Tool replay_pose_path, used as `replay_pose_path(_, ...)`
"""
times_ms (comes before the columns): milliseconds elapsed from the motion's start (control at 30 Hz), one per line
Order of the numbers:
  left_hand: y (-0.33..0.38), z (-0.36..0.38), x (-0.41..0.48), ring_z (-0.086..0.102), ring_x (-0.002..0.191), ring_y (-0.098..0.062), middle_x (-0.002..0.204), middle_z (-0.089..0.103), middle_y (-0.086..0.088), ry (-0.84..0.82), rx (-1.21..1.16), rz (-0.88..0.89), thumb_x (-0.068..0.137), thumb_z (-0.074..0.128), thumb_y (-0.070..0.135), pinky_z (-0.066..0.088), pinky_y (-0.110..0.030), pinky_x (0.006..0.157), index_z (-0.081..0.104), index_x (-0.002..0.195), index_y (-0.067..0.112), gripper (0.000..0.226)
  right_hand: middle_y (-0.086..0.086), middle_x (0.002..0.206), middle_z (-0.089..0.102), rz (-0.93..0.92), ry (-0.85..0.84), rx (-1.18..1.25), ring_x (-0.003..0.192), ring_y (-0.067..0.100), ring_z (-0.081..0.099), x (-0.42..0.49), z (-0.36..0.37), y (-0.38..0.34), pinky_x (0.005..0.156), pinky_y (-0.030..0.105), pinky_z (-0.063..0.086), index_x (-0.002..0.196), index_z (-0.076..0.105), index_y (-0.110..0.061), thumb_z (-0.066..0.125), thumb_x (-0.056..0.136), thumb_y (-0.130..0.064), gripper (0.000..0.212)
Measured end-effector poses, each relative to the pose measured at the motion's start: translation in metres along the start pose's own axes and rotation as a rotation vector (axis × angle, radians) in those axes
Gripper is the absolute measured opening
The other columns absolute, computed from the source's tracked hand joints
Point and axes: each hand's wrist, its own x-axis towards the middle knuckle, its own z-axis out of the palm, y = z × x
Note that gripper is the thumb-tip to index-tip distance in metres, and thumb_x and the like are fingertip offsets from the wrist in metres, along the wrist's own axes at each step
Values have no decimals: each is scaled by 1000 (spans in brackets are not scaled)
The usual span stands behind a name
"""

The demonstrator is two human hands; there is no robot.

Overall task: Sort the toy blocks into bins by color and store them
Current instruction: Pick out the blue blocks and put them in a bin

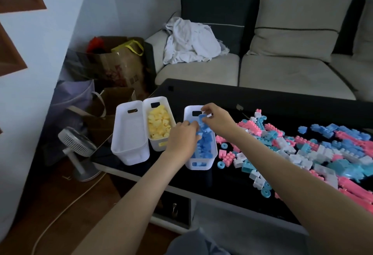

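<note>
Three white bins stand on the black table (222, 178). The left bin (129, 133) holds nothing, the middle bin (159, 145) holds yellow blocks (158, 123), and the right bin (198, 165) is full of blue blocks (204, 143). My right hand (217, 120) pinches a blue block (202, 117) above the far end of the right bin. My left hand (184, 138) reaches into the same bin, its fingers curled among the blue blocks. A loose pile of pink, white and blue blocks (306, 149) spreads over the table's right side.
A small white fan (77, 143) stands on the floor left of the table, with a cord trailing forward. Paper bags (119, 69) and a purple bag sit behind it. A beige sofa (282, 69) with crumpled white cloth (189, 40) runs along the far side.
</note>
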Motion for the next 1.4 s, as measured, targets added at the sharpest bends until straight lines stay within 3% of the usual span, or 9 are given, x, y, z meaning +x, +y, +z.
replay_pose_path(200, -4, -3, 7, 59, 95, -19, 108, 61, -3, -39, -152, -61, 91, 58, 33, 44, -28, 73, 52, 115, 18, 29, -1, 105, 55, -12, 11, 4, 86, 7, 56, 0, -6, 5, 60, 13, 43, 115, 56, -17, 56, 91, -15, 24)
replay_pose_path(433, -8, -3, 12, 51, 76, -11, 90, 56, 5, -37, -92, -42, 89, 58, 41, 42, -26, 65, 57, 98, 21, 22, 0, 103, 57, 18, -29, 86, 85, 10, 59, 0, -6, 7, 67, 17, 50, 114, 55, -16, 58, 91, -23, 24)
replay_pose_path(567, -7, -4, 13, 58, 84, -15, 100, 61, 0, 12, -39, -27, 92, 55, 36, 44, -27, 69, 58, 104, 22, 18, 0, 101, 60, 26, -45, 179, 85, 9, 62, -1, -7, 7, 66, 16, 52, 108, 57, -17, 59, 91, -23, 18)
replay_pose_path(733, -5, -4, 17, 61, 96, -16, 111, 61, 3, -37, -64, -13, 90, 56, 43, 47, -30, 75, 48, 118, 22, 36, 0, 100, 63, 35, -110, 238, 91, 11, 63, -2, -10, 2, 66, 17, 52, 106, 60, -15, 59, 90, -25, 18)
replay_pose_path(933, -7, -7, 22, 46, 65, -8, 78, 46, 8, -13, -70, -43, 92, 51, 43, 30, -19, 52, 50, 93, 23, 20, -8, 110, 57, -36, -268, 297, 102, 7, 56, -5, -18, 0, 78, 18, 44, 113, 55, -26, 64, 86, -26, 29)
replay_pose_path(1067, -8, -7, 24, 55, 82, -14, 91, 49, 6, -107, -13, -86, 90, 54, 46, 49, -30, 73, 56, 99, 25, 23, -4, 116, 56, -15, -293, 210, 99, 8, 57, -5, -21, 5, 76, 18, 45, 115, 55, -22, 64, 85, -17, 32)
replay_pose_path(1167, -10, -10, 28, 59, 86, -7, 105, 59, 6, -84, -247, -143, 92, 53, 30, 50, -22, 69, 59, 100, 29, 10, -4, 113, 58, -41, -256, 91, 90, 8, 61, -7, -22, 7, 74, 18, 47, 117, 56, -20, 59, 89, -19, 28)
replay_pose_path(1267, -9, -18, 35, 54, 78, 1, 103, 61, 9, 46, -457, -224, 94, 44, 14, 35, -9, 57, 58, 95, 31, 22, -9, 114, 56, -50, -273, 89, 99, 8, 58, -11, -25, 7, 85, 25, 46, 126, 51, -24, 55, 91, -30, 36)
replay_pose_path(1400, 25, -19, 45, 55, 90, -4, 104, 60, 8, 20, -481, -108, 87, 45, 3, 38, -12, 68, 61, 101, 24, 30, -7, 122, 54, -78, -247, -19, 109, 10, 54, -18, -40, 17, 90, 25, 42, 134, 46, -22, 52, 92, -31, 43)
